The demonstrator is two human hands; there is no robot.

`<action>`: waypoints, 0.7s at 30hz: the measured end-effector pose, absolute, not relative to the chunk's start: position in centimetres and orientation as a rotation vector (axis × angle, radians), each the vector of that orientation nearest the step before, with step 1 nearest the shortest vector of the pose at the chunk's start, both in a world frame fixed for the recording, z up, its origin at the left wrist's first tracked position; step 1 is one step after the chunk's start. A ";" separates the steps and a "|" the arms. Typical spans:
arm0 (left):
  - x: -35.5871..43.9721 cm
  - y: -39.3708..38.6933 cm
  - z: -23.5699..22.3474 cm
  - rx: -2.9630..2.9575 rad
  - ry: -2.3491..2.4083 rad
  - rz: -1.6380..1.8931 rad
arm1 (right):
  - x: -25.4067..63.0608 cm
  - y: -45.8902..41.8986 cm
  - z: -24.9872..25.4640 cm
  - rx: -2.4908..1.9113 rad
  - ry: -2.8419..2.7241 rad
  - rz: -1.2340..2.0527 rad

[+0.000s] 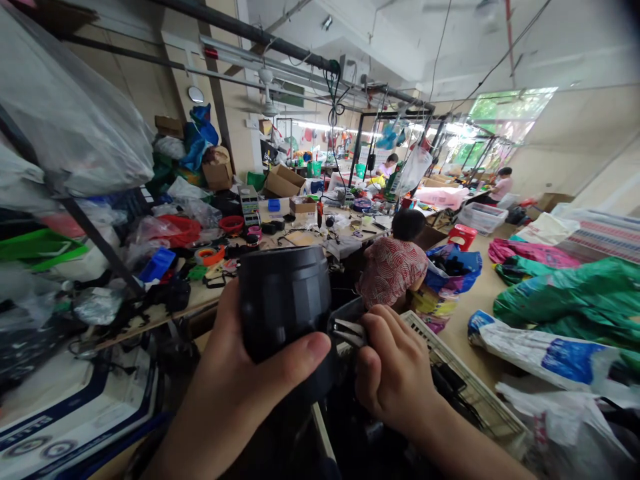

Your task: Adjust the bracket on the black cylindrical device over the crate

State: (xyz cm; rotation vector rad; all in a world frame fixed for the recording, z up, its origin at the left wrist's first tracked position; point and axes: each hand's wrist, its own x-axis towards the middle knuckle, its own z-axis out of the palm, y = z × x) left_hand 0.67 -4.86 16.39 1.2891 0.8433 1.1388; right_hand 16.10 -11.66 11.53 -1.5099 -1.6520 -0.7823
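My left hand is wrapped round a black, barrel-shaped plastic part, with the thumb across its near side. The part stands roughly upright in front of me. In the fingers of my right hand are small silver metal clippers, whose tips point left and lie close to the part's right side. I cannot tell whether the tips touch it. Below the hands it is dark, and the lower end of the part is hard to make out.
A pale plastic crate with black items stands at lower right. Ahead, a person in a red patterned shirt sits by a cluttered workbench. Green sacks lie on the right. A white and blue box is at lower left.
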 end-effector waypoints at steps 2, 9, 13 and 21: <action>0.7 -4.5 16.7 1.332 0.818 1.125 | 16.1 -11.7 11.4 -1.525 -1.653 -0.804; 0.4 -4.1 16.9 1.398 0.858 1.031 | 16.2 -12.2 11.0 -1.573 -1.664 -0.781; -0.1 -3.7 17.0 1.437 0.864 0.966 | 16.2 -12.4 10.7 -1.586 -1.666 -0.774; -0.3 -3.1 17.4 1.365 0.738 0.766 | 16.3 -12.9 10.7 -1.595 -1.722 -0.799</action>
